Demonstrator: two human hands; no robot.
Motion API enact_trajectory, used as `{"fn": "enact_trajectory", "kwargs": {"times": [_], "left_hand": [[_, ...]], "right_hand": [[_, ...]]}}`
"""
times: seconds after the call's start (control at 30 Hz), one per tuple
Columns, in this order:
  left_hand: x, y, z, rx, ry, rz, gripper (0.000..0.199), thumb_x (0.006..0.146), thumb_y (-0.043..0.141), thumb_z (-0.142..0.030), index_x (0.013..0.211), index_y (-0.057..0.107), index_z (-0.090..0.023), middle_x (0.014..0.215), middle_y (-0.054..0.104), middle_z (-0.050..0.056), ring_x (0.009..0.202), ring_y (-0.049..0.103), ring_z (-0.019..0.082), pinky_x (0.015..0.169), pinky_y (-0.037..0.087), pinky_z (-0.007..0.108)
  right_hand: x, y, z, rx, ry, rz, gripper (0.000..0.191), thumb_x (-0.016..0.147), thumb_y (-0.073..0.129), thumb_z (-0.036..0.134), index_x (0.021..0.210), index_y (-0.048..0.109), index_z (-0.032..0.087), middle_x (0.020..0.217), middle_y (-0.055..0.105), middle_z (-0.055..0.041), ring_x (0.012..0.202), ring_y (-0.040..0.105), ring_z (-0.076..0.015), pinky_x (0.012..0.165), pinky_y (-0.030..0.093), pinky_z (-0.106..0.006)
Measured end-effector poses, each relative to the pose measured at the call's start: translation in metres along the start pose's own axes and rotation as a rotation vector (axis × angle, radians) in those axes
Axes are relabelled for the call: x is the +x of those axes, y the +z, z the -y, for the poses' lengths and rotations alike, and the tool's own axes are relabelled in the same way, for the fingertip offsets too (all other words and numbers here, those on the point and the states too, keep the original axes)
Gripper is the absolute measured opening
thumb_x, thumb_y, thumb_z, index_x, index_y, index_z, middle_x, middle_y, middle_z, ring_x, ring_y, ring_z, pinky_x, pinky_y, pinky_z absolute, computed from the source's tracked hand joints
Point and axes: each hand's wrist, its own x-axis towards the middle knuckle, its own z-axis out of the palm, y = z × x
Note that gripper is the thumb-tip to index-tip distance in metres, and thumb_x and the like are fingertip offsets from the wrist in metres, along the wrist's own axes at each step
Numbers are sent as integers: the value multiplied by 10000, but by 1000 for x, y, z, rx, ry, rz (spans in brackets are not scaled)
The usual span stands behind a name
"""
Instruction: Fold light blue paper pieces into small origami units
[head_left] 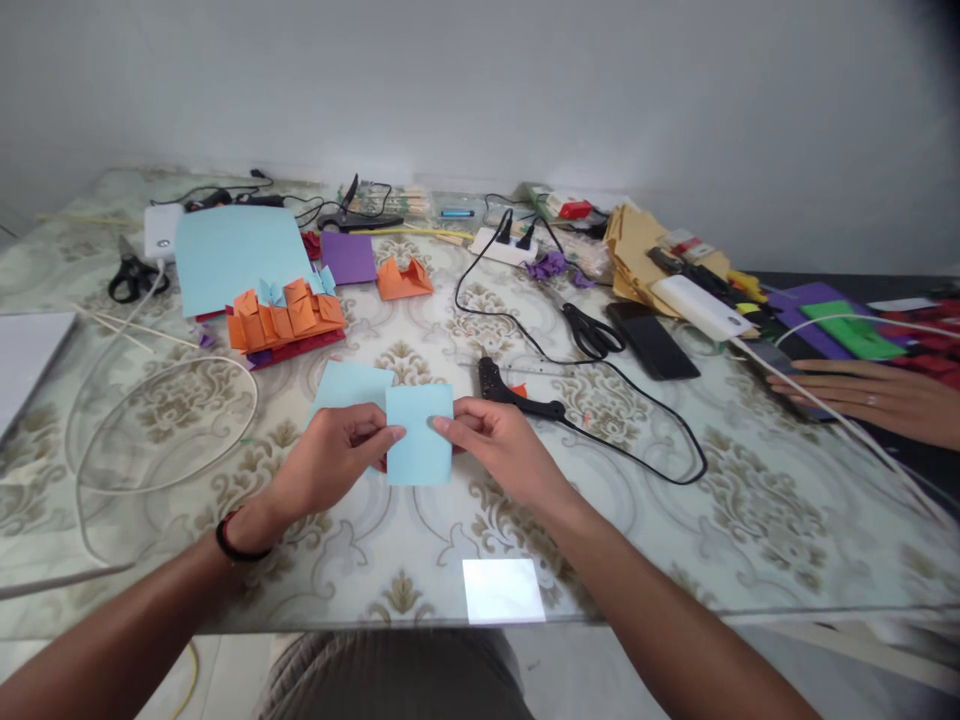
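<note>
Between my two hands a light blue sheet of paper (pixel 419 450) is held up, facing me. My left hand (pixel 330 455) pinches its left edge with the thumb in front. On the right edge, my right hand (pixel 506 450) grips it the same way. Behind my left hand lies another light blue paper (pixel 349 385) on the table. A bit of dark red shows behind the held sheet, mostly hidden. Just beyond my right hand rests a black hot glue gun (pixel 517 392) with its cord. Folded orange and blue paper pieces (pixel 285 318) stand farther left.
Black scissors (pixel 592 332) and a phone (pixel 654 340) lie right of centre. A power strip (pixel 504 246) sits at the back. White cable (pixel 251 400) loops on the left. Another person's hand (pixel 870 390) rests at the far right beside coloured papers.
</note>
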Motion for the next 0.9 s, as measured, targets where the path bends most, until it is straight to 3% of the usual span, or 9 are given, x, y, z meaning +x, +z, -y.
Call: {"fn": "enact_trajectory", "kwargs": {"times": [0.13, 0.4, 0.57, 0.77, 0.9], "left_hand": [[1, 0, 2, -35, -14, -28, 343, 940, 635, -412, 689, 618, -180, 621, 699, -10, 642, 723, 173, 605, 508, 246], [3, -2, 9, -239, -15, 76, 339, 939, 645, -438, 727, 663, -174, 684, 729, 4, 693, 750, 190, 696, 622, 294], [2, -3, 10, -161, 16, 53, 337, 949, 638, -412, 709, 645, -176, 671, 712, -3, 684, 734, 176, 673, 599, 270], [2, -2, 8, -170, 10, 47, 348, 947, 628, -419, 695, 634, -179, 639, 693, -15, 651, 713, 164, 641, 567, 253], [2, -3, 8, -39, 72, 6, 371, 968, 596, -408, 680, 620, -175, 629, 680, -17, 622, 655, 141, 617, 489, 248]], "right_hand": [[0, 0, 1, -4, 24, 15, 371, 809, 779, 484, 685, 606, 181, 597, 512, 56, 576, 467, -109, 618, 434, -267], [2, -1, -2, 5, 24, -25, 400, 785, 787, 488, 643, 561, 189, 587, 472, 60, 575, 429, -108, 590, 392, -262], [2, -2, -2, -62, -21, -37, 409, 830, 743, 493, 644, 548, 185, 589, 415, 60, 568, 369, -100, 558, 328, -257], [1, 0, -2, -41, -60, -63, 398, 856, 700, 504, 670, 545, 188, 649, 442, 35, 613, 414, -118, 580, 368, -259], [1, -1, -1, -84, -98, -81, 369, 870, 694, 511, 726, 595, 186, 648, 446, 36, 607, 415, -121, 575, 368, -259]]}}
